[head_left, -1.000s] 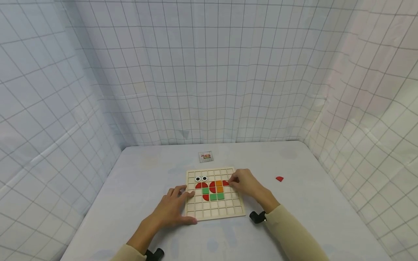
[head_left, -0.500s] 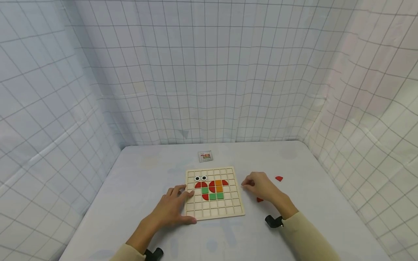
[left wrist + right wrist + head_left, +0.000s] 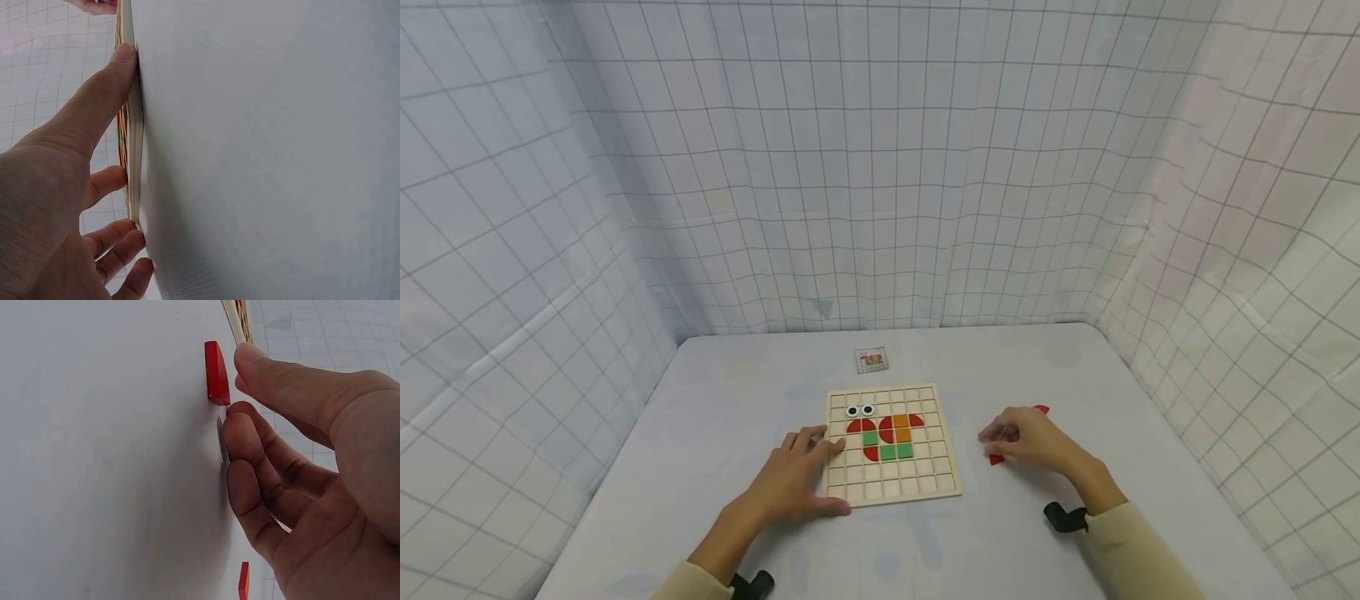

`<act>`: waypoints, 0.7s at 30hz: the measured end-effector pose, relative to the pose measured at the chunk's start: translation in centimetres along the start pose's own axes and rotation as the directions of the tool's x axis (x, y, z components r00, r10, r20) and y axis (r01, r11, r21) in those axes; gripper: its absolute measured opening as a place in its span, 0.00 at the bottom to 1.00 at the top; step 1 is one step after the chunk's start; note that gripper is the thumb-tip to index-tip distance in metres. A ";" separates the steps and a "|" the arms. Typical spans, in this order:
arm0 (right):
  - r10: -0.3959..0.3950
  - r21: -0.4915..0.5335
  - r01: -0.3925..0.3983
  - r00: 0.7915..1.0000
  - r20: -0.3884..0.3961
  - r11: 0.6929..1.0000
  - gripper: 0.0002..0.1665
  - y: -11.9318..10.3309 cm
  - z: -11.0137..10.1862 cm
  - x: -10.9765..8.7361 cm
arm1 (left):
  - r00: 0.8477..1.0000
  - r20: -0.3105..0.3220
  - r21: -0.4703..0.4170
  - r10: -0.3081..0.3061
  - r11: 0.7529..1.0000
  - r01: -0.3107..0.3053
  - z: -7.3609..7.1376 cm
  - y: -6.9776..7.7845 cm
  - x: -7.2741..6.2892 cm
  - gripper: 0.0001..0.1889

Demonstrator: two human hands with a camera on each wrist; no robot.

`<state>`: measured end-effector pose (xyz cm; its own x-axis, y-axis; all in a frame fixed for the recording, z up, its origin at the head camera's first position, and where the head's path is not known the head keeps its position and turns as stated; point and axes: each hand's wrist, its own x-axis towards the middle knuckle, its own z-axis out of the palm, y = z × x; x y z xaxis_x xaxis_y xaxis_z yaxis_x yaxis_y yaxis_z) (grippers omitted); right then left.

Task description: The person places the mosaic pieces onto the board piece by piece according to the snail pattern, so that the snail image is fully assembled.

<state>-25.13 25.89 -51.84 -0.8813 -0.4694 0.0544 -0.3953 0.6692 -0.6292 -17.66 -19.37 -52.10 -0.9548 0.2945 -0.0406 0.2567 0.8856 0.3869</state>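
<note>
My left hand (image 3: 797,479) rests at the near-left corner of a cream gridded board (image 3: 891,490). In the left wrist view its thumb touches the board's edge (image 3: 134,144) and its fingers lie along the adjoining side. On the grid are two eye tiles (image 3: 861,410), red quarter-round tiles (image 3: 886,430), green squares (image 3: 897,452) and orange squares (image 3: 902,428). Right of the board, my right hand (image 3: 1030,437) reaches over a loose red quarter-round tile (image 3: 996,459), partly covered. Seen from the right wrist, thumb and fingertips hover right beside this tile (image 3: 216,372), apart from each other.
A second loose red tile (image 3: 1042,408) lies behind my right hand, half hidden. Beyond the board lies a small picture card (image 3: 871,360). White gridded cloth (image 3: 880,208) hangs behind the white table (image 3: 760,375) and at both sides.
My right hand has left the red tile at the orange squares' right side and moved right to the loose red tile on the table. The left hand stays at the board.
</note>
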 end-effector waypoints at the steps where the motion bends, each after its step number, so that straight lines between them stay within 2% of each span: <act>1: -0.003 0.007 0.003 1.000 0.010 1.000 0.10 0.2 -0.1 -0.2 | 1.000 -0.001 -0.001 0.001 1.000 -0.001 0.0 0.0 0.0 0.59; 12: -0.026 0.130 0.014 0.995 0.093 0.991 0.15 1.3 -0.8 -1.2 | 1.000 0.004 -0.001 -0.002 1.000 0.002 -0.2 0.2 0.0 0.59; 16: -0.019 0.135 0.005 0.994 0.106 0.991 0.14 1.3 -0.7 -1.2 | 1.000 0.003 -0.004 -0.006 1.000 0.006 -0.1 0.3 -0.1 0.59; 21: -0.005 0.106 -0.004 0.996 0.085 0.994 0.10 1.1 -0.4 -1.0 | 1.000 -0.004 0.001 -0.003 1.000 0.003 -0.1 0.2 -0.1 0.59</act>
<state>-24.82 27.33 -52.25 -0.8540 -0.5203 -0.0089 -0.3620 0.6063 -0.7081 -17.47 -19.25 -51.90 -0.9562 0.2903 -0.0376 0.2541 0.8869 0.3857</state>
